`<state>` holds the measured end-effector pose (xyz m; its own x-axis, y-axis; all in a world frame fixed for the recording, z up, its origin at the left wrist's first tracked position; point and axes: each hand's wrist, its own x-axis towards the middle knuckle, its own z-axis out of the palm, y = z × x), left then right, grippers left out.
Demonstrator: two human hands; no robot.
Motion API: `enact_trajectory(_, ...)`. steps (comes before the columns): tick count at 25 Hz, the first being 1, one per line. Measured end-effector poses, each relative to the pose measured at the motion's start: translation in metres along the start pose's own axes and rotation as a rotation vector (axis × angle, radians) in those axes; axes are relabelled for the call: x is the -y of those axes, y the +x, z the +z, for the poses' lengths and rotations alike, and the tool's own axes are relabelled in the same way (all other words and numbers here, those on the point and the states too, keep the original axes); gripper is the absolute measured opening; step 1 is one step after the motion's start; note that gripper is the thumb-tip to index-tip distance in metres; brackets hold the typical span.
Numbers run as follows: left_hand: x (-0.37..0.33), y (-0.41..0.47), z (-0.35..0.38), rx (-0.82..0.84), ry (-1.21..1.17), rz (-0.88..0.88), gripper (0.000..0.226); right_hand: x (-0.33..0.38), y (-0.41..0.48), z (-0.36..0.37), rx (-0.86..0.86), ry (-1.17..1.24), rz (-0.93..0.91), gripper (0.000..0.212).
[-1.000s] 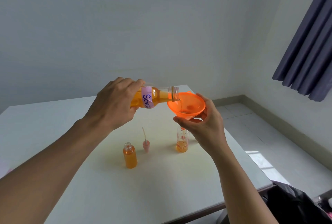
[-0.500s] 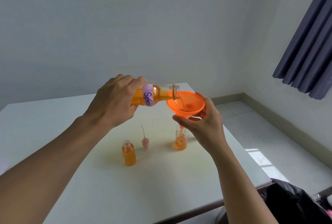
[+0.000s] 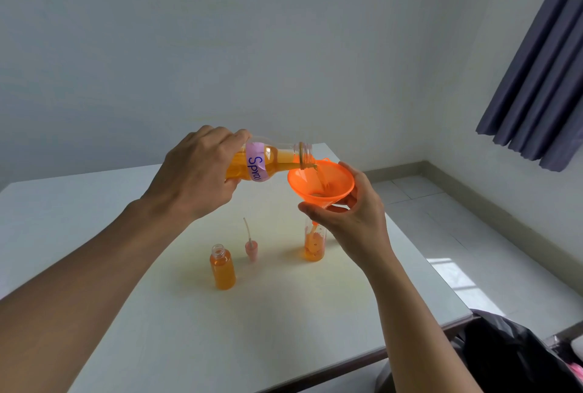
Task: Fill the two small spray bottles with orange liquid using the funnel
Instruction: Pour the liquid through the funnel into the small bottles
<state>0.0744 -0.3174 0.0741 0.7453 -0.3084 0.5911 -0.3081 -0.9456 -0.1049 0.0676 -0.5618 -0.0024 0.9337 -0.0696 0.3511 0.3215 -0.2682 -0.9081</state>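
While liquid runs through the funnel [image 3: 321, 178], its spout feeds the right bottle [image 3: 314, 242].
Light, tippy bottle; right hand [image 3: 353, 216] clamps the funnel's neck, left hand [image 3: 195, 176] clamps the slick big bottle [image 3: 274, 160] mid-body.

I have a single view, from a wide-angle camera worn on the person's head, facing forward and down over the white rectangular counter [image 3: 132, 203]. It sits close: both bare forearms run in from the lower corners and meet at mid-frame. The pale wall fills the upper half, a dark blue pleated curtain [image 3: 542, 70] hangs at the upper right, and the tiled floor [image 3: 473, 235] shows at right.
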Motion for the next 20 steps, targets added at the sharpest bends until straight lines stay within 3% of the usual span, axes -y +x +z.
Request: enact_trajectory(20, 0.0032, -0.0024, -0.0010, -0.007, 0.011, 0.001, 0.068, 0.0038, 0.0003, 0.0025, -0.007, 0.004, 0.010, 0.096)
